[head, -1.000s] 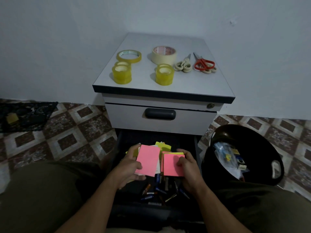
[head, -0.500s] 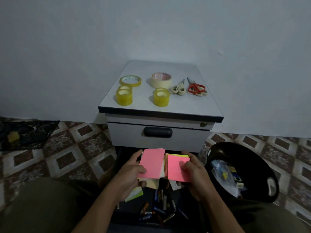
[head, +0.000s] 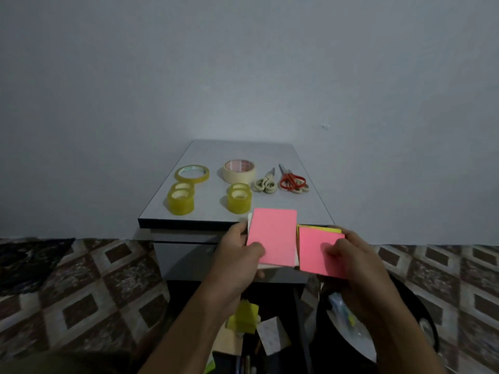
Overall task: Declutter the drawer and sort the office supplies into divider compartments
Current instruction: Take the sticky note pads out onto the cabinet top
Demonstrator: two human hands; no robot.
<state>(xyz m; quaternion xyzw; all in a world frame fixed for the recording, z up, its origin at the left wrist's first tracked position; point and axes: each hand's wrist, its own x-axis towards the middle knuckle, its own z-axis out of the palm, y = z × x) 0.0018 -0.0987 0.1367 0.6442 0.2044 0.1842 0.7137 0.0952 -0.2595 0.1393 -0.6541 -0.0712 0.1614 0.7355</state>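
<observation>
Both pink pads (head: 272, 236) rose, one per hand (head: 237, 252).

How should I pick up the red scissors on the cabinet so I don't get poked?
Take the red scissors by the handle loops, reaching in from the front edge of the cabinet. They lie flat with the loops toward you and the blades pointing away, so your fingers never cross the tips.

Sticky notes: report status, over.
Left hand grips larger pink pad. Right hand grips smaller pink stack. Both held before cabinet front edge; yellow tape rolls close behind.
</observation>
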